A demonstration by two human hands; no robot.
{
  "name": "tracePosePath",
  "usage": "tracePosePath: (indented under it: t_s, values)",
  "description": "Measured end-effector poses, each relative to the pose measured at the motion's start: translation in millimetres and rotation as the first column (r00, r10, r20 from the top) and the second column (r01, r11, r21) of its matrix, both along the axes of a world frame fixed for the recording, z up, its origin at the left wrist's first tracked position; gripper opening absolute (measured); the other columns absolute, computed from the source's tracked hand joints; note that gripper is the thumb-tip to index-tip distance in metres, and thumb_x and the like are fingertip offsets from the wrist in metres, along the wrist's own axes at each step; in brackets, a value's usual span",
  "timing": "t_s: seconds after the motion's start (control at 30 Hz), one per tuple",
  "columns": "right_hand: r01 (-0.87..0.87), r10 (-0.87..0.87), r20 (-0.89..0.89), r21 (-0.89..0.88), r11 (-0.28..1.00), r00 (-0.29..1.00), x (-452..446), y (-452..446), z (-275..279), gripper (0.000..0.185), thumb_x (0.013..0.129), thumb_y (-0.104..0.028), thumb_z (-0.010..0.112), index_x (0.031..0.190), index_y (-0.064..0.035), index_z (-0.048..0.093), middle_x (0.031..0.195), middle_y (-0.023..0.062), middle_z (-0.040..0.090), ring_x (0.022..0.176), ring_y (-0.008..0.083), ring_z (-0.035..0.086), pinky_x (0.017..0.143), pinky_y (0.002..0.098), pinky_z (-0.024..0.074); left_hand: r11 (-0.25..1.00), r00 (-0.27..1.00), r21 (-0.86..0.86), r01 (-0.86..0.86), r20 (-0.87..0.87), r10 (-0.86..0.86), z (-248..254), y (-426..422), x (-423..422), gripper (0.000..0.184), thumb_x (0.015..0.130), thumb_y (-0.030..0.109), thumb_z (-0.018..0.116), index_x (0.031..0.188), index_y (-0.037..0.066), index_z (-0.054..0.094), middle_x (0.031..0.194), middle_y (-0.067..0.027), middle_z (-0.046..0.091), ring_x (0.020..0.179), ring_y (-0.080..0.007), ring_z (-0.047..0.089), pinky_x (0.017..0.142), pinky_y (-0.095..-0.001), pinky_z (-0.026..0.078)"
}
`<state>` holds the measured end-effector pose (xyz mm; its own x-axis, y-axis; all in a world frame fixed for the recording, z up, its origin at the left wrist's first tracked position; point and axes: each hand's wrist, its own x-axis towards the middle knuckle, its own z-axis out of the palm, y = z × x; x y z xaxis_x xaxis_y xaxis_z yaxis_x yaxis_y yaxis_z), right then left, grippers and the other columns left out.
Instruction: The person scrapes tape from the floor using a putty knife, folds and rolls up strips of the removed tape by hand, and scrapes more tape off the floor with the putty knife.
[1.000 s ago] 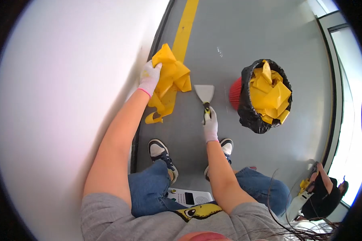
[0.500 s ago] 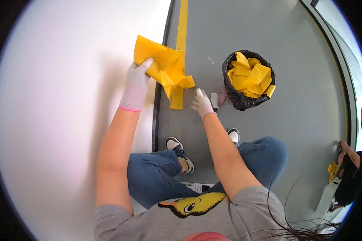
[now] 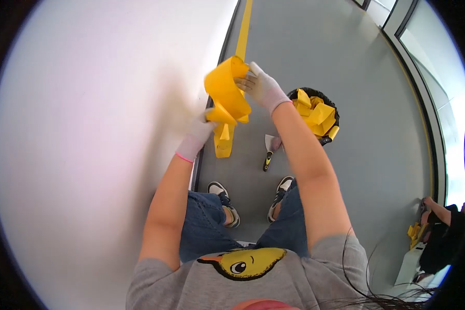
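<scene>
Glaring white light is coming through the glazing (image 3: 434, 67) along the right edge of the floor (image 3: 382, 170). A soft shadow is falling on the pale wall (image 3: 77, 155) beside the left hand (image 3: 199, 133). Fisheye distortion is bowing straight lines; black is rounding the corners.

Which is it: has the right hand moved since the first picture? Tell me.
Yes: the right hand has moved forward and leftward, closer to the yellow floor stripe.

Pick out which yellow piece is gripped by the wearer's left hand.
The large curled yellow sheet, its lower part in the left hand. Other yellow pieces lie in the black-lined bin or beside the co-worker at far right.
</scene>
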<state>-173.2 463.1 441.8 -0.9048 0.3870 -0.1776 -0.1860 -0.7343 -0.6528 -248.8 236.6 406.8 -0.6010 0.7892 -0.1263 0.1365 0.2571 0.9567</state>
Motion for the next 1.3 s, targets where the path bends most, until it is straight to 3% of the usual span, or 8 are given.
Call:
tracePosePath:
  t_s: [0.13,0.27,0.37,0.47,0.7,1.13,1.23,1.3]
  values:
    - [0.016,-0.088,0.069,0.693,0.721,0.994,10,10,6,0.04,0.088,-0.014,0.056,0.127,-0.0042,0.051,0.119,0.0151,0.057,0.107,0.0286,0.056,0.095,0.033,0.0443,0.896,0.503,-0.444,-0.02,-0.779,-0.375,-15,1,-2,0.05,0.08,0.005,0.056,0.129,0.014,0.054,0.129,-0.017,0.052,0.117,-0.0297,0.052,0.102,-0.0387,0.039]
    - [-0.024,-0.301,0.077,0.984,0.178,0.951,27,9,-14,0.035,0.079,0.0,0.053,0.112,-0.0074,0.063,0.106,0.0139,0.062,0.1,0.0289,0.059,0.088,0.0335,0.0471,0.977,0.616,-0.212,0.024,-0.767,-0.182,-60,-1,-43,0.051,0.078,0.008,0.056,0.128,0.012,0.051,0.126,-0.0185,0.054,0.11,-0.0319,0.055,0.097,-0.0392,0.043]
    - [0.049,-0.129,-0.078,0.976,-0.214,0.989,33,-11,-6,0.034,0.075,0.004,0.052,0.103,-0.0108,0.065,0.103,0.0127,0.062,0.097,0.03,0.059,0.086,0.0354,0.0484,0.981,0.992,-0.165,-0.103,-0.088,0.089,14,1,-31,0.044,0.083,0.01,0.054,0.128,0.005,0.05,0.122,-0.0156,0.057,0.114,-0.0229,0.054,0.096,-0.0308,0.043]
    - [0.154,0.102,-0.121,0.881,-0.448,0.987,32,-42,11,0.03,0.073,0.004,0.052,0.097,-0.0102,0.065,0.096,0.0114,0.061,0.095,0.0299,0.059,0.084,0.0371,0.0488,0.967,0.739,0.083,-0.242,0.661,0.128,6,6,-28,0.036,0.092,0.019,0.052,0.123,0.001,0.052,0.117,-0.0126,0.059,0.107,-0.0181,0.057,0.094,-0.0297,0.044]
    - [0.055,0.393,0.137,0.896,-0.441,0.909,53,-88,15,0.029,0.076,0.0,0.054,0.1,-0.0121,0.065,0.091,0.0099,0.058,0.095,0.0297,0.057,0.084,0.0389,0.0482,0.882,0.7,0.387,-0.269,0.708,-0.097,19,-2,-24,0.036,0.091,0.017,0.055,0.122,0.0,0.051,0.113,-0.0118,0.06,0.104,-0.0231,0.059,0.09,-0.035,0.047]
    - [-0.388,0.231,0.323,0.854,0.348,0.918,61,-55,12,0.044,0.093,-0.019,0.05,0.131,0.0009,0.046,0.126,0.0121,0.054,0.118,0.0191,0.051,0.102,0.0319,0.0362,0.803,0.864,0.547,-0.237,0.497,-0.083,59,-12,0,0.038,0.091,0.01,0.051,0.128,0.0,0.048,0.116,-0.0113,0.059,0.105,-0.0219,0.059,0.093,-0.0352,0.047]
    - [-0.145,0.051,0.32,0.559,-0.816,0.946,52,-49,13,0.045,0.096,-0.027,0.043,0.133,-0.0012,0.044,0.128,0.0103,0.053,0.12,0.0205,0.05,0.102,0.0341,0.0352,0.885,0.9,0.451,-0.116,0.425,-0.098,64,-12,11,0.038,0.092,0.01,0.051,0.128,0.002,0.048,0.114,-0.0081,0.059,0.103,-0.0178,0.059,0.089,-0.0317,0.048]
    - [0.059,0.0,0.219,-0.26,-0.964,0.976,44,-43,16,0.047,0.098,-0.032,0.038,0.133,-0.0027,0.043,0.129,0.0091,0.052,0.121,0.0214,0.049,0.101,0.0356,0.0345,0.937,0.924,0.349,0.003,0.358,-0.136,67,-10,19,0.038,0.091,0.01,0.052,0.129,0.004,0.049,0.113,-0.0065,0.06,0.101,-0.0156,0.059,0.087,-0.0298,0.048]
